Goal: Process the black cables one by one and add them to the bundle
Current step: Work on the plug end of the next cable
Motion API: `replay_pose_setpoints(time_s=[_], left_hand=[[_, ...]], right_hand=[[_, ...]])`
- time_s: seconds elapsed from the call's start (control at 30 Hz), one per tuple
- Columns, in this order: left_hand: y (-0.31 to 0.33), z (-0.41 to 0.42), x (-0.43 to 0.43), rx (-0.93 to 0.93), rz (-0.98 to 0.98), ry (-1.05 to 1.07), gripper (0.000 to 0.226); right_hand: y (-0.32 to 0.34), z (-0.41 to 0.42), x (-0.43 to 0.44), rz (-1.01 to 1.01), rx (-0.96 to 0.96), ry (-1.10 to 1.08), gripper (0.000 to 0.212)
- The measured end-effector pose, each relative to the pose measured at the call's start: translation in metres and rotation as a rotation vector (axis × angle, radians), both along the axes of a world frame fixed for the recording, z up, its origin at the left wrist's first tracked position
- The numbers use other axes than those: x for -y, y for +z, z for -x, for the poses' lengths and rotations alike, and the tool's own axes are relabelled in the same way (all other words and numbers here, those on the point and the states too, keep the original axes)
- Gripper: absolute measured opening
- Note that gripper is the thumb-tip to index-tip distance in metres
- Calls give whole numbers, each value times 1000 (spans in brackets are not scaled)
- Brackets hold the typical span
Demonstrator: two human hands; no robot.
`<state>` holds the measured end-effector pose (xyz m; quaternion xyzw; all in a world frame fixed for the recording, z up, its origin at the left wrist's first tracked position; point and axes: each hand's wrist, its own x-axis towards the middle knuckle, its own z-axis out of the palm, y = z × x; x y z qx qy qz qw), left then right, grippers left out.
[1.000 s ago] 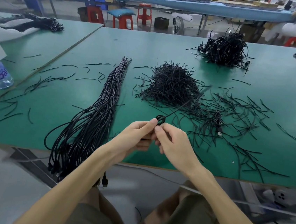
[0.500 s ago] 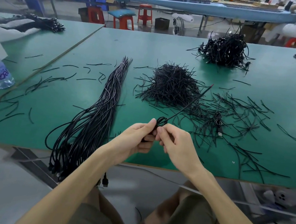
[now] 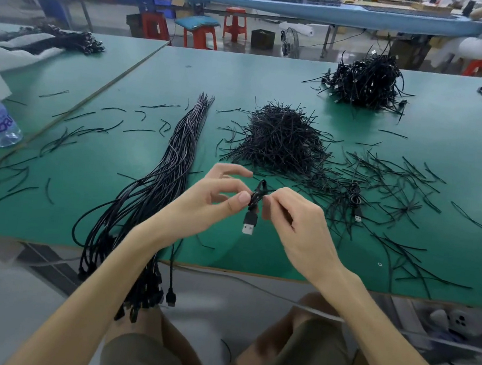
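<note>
Together, your 2 hands held 1 coiled black cable [image 3: 257, 196] just above the green table [image 3: 245, 75], near its front edge. Your left hand [image 3: 211, 200] pinched the coil between thumb and forefinger, the other fingers spread loosely. Your right hand [image 3: 298, 221] gripped it from the opposite side with curled fingers. Its USB plug [image 3: 249, 224] hung below them. To your left lay the bundle [image 3: 156, 185], its ends drooping over the edge. A heap of black ties [image 3: 283, 139] sat beyond.
</note>
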<state>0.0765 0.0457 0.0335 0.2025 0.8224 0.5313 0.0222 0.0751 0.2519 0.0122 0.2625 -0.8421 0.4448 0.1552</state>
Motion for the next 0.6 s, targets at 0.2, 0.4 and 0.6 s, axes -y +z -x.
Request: replay_pose_setpoints(time_s=[0.2,0.4,0.6], left_hand=[[3,5,-21,-291,-142,107,46],[6,7,-39,-246,1,93,43],[12,14,-46,-280,69,252,38]], right_hand=[[3,-8,8,191,126,39,27],[2,-6,13,354,228,7,32],[3,-6,13,380,178,-25,33]])
